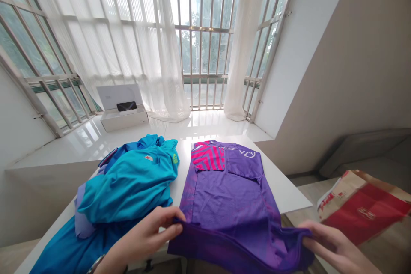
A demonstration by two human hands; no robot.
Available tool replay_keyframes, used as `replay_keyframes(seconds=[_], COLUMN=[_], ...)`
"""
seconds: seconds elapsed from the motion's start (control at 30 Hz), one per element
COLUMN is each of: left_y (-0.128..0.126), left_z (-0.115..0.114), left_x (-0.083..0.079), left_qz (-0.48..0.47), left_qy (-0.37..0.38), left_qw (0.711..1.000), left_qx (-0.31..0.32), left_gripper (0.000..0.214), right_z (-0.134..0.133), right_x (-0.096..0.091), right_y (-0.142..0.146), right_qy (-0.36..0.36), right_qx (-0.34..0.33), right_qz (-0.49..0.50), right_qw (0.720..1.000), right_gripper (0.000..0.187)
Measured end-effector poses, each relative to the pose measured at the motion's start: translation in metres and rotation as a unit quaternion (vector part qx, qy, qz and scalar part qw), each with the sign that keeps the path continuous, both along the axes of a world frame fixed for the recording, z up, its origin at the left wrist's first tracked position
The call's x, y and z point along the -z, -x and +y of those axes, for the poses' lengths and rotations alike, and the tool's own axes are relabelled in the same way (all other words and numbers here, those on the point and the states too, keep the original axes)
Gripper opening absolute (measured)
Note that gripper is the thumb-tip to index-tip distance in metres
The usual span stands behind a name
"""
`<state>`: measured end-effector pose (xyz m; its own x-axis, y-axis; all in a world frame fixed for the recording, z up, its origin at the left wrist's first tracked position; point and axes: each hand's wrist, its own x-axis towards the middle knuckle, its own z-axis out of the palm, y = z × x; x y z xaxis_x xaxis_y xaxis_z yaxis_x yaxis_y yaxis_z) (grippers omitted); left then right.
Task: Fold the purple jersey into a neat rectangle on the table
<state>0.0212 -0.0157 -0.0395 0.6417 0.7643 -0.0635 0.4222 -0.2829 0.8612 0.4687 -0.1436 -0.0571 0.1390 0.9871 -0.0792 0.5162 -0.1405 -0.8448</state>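
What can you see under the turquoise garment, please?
A lavender cloth and darker blue fabric show from under the turquoise garment, and the white table beyond its edges. Anything fully beneath it is covered.

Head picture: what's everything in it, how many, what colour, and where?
Table: 1, white, bottom middle
Shirt: 1, purple and pink, on the table
Clothes pile: 1, blues and lilac, table's left
Sill: 1, white, beyond the table
Window bars: many, grey, above the sill
Curtains: 2, white, by the bars
Trees: count unclear, green, outside
Box: 1, white, open, sill's left
Small object: 1, black, at the box
Walls: 2, whitish, left and right
Bag: 1, red and tan, right of the table
Blurred thing: 1, grey, behind the bag
Wristband: 1, silvery, left wrist
Left hand: 1, bare, gripping the shirt's near edge
Right hand: 1, bare, gripping that edge farther right
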Motion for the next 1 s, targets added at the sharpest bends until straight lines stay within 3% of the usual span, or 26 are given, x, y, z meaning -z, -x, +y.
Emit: replay_keyframes(seconds=[0.1, 0.2, 0.3, 0.43, 0.77, 1.0], left_y=[-0.037, -0.069, -0.084, -0.086, -0.089, -0.091], left_z=[0.056, 0.105, 0.129, 0.137, 0.157, 0.163], left_x=[0.019, 0.049, 0.075, 0.089, 0.104, 0.099], left_qz=[-0.064, -0.013, 0.008, 0.004, 0.023, 0.043], left_qy=[0.001, -0.088, -0.115, -0.114, -0.113, -0.125], left_qw=[0.998, 0.991, 0.983, 0.981, 0.97, 0.96], left_qx=[-0.012, -0.104, -0.146, -0.159, -0.215, -0.247], left_gripper=[0.031, 0.021, 0.01, 0.012, 0.015, 0.014], right_z=[0.054, 0.1, 0.124, 0.132, 0.158, 0.18], right_x=[0.003, 0.028, 0.057, 0.078, 0.098, 0.102], right_y=[-0.008, -0.015, -0.024, -0.038, -0.051, -0.052], right_qy=[0.029, 0.026, 0.004, -0.025, -0.003, 0.012], right_qx=[-0.03, 0.009, 0.05, 0.052, 0.112, 0.107], right_qz=[0.07, 0.04, -0.033, -0.065, -0.229, -0.276], right_qw=[0.997, 0.999, 0.998, 0.996, 0.967, 0.955], right_gripper=[0.046, 0.051, 0.045, 0.038, 0.037, 0.032])
